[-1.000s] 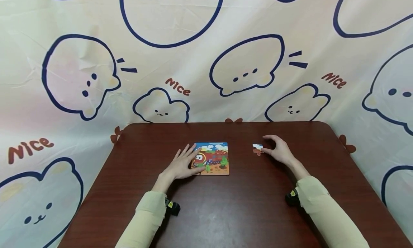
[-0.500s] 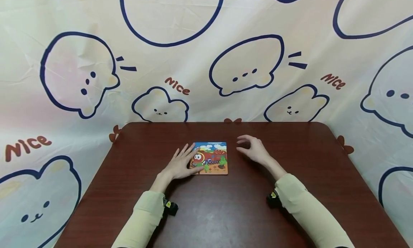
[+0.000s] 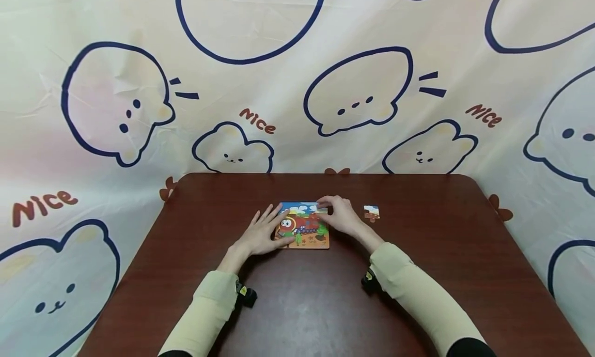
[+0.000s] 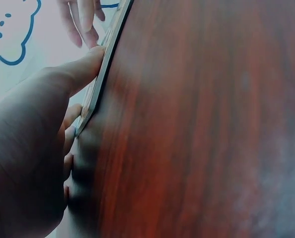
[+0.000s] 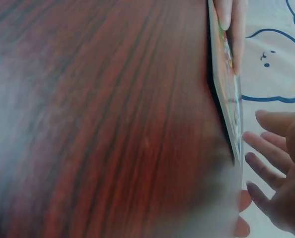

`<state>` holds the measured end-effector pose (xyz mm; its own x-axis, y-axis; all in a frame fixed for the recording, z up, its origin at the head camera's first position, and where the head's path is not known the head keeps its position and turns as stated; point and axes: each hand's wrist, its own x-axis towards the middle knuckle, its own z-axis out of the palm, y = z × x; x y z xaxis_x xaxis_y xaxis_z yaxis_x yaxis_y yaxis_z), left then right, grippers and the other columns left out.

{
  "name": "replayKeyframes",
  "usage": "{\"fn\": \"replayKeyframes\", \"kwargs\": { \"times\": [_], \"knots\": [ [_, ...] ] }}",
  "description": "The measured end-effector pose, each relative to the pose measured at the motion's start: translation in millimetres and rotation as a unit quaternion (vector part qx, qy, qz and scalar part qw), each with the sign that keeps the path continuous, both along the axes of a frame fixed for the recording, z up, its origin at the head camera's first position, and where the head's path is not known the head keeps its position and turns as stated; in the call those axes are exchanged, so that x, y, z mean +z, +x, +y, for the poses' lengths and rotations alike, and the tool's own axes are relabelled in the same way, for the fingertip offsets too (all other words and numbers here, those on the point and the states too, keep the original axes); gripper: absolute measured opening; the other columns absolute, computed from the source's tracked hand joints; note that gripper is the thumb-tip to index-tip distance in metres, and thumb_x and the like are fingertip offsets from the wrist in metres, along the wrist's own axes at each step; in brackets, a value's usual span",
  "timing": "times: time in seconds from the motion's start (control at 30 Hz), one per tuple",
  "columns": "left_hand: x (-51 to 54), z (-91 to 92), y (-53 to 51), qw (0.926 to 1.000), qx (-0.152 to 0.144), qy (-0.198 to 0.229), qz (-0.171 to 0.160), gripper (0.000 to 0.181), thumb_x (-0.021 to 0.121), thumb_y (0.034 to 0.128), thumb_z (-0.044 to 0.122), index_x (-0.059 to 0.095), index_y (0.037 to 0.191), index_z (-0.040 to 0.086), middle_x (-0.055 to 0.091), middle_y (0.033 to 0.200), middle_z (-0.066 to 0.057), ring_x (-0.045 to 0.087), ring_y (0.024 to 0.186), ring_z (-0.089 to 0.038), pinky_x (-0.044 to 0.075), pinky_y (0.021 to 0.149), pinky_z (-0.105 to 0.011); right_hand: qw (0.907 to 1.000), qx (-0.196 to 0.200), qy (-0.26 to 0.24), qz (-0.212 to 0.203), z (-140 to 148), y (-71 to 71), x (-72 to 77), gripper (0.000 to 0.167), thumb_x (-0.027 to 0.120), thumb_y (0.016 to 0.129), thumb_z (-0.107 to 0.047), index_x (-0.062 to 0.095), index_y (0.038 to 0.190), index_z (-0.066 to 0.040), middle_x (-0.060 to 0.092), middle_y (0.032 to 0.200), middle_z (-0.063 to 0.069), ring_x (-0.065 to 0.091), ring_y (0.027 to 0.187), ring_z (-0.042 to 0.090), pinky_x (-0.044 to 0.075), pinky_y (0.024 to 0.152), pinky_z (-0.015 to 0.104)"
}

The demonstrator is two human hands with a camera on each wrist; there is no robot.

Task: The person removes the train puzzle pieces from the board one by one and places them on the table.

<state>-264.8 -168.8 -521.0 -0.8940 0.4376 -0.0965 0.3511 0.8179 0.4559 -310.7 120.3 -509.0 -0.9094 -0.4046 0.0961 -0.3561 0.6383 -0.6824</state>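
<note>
A square picture puzzle [image 3: 307, 238] with a red train, clouds and green trees lies flat on the brown table. My left hand [image 3: 260, 236] rests spread over its left side, thumb on the front edge, as the left wrist view also shows. Over the puzzle's upper right part is my right hand [image 3: 345, 216], fingers relaxed and thumb apart; in the right wrist view this hand [image 5: 281, 168] appears beside the board's edge holding nothing visible. One loose puzzle piece [image 3: 371, 212] lies on the table to the right of my right hand.
The dark brown table [image 3: 297, 305] reaches back to a pale cloth backdrop [image 3: 288, 88] with blue-outlined cartoon figures and red lettering. Black wrist cameras are strapped at both sleeves.
My right hand has moved left from beside the loose piece to over the puzzle's right part. The loose piece, hidden half a second ago, shows again. My left hand has stayed in place.
</note>
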Motion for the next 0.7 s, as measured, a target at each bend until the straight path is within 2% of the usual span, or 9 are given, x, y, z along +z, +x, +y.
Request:
{"fn": "replayKeyframes", "kwargs": {
  "times": [0.13,0.27,0.43,0.53,0.7],
  "knots": [
    [-0.4,2.6,-1.4,1.0000,-0.005,0.007,0.004,0.092,0.068,0.1041,0.059,0.027,0.177,0.021,0.013,0.187,-0.010,0.007,0.174,-0.041,0.003,0.139,-0.070,0.9997,-0.019,0.012,0.010,-4,-1.6,-1.1,0.035,0.078,0.103,-0.018,0.075,0.135,-0.004,0.082,0.125,0.014,0.067,0.129,0.037,0.033,0.123,0.067],
    [0.3,2.9,-0.7,1.0000,-0.001,0.002,0.001,0.092,0.067,0.1038,0.060,0.027,0.177,0.022,0.013,0.187,-0.008,0.007,0.175,-0.040,0.003,0.139,-0.069,0.9994,-0.033,0.007,0.012,-7,-3.7,-3.7,0.031,0.078,0.103,-0.017,0.077,0.131,-0.003,0.083,0.120,0.014,0.071,0.121,0.036,0.035,0.114,0.067],
    [1.2,2.1,0.9,1.0000,0.004,-0.001,-0.003,0.091,0.068,0.1038,0.061,0.027,0.177,0.023,0.012,0.188,-0.006,0.005,0.175,-0.038,0.002,0.140,-0.067,0.9987,-0.049,0.005,0.013,-12,-2.7,-4.4,0.031,0.079,0.102,-0.017,0.079,0.130,-0.003,0.082,0.120,0.014,0.070,0.116,0.036,0.036,0.102,0.060],
    [1.1,2.1,1.2,1.0000,0.005,0.004,-0.005,0.091,0.068,0.1038,0.061,0.028,0.177,0.023,0.012,0.188,-0.006,0.005,0.175,-0.037,0.001,0.140,-0.067,0.9985,-0.049,0.014,0.017,-13,-1.5,-3.1,0.031,0.078,0.102,-0.017,0.078,0.131,-0.004,0.080,0.121,0.014,0.069,0.114,0.034,0.037,0.099,0.056],
    [0.8,2.3,1.4,0.9999,0.007,0.008,-0.004,0.091,0.068,0.1036,0.061,0.029,0.177,0.024,0.013,0.188,-0.006,0.005,0.175,-0.037,0.001,0.140,-0.067,0.9991,-0.041,0.007,0.007,-15,-1.3,-1.9,0.029,0.077,0.103,-0.015,0.078,0.130,-0.004,0.083,0.115,0.011,0.075,0.109,0.031,0.040,0.108,0.061]
  ]
}}
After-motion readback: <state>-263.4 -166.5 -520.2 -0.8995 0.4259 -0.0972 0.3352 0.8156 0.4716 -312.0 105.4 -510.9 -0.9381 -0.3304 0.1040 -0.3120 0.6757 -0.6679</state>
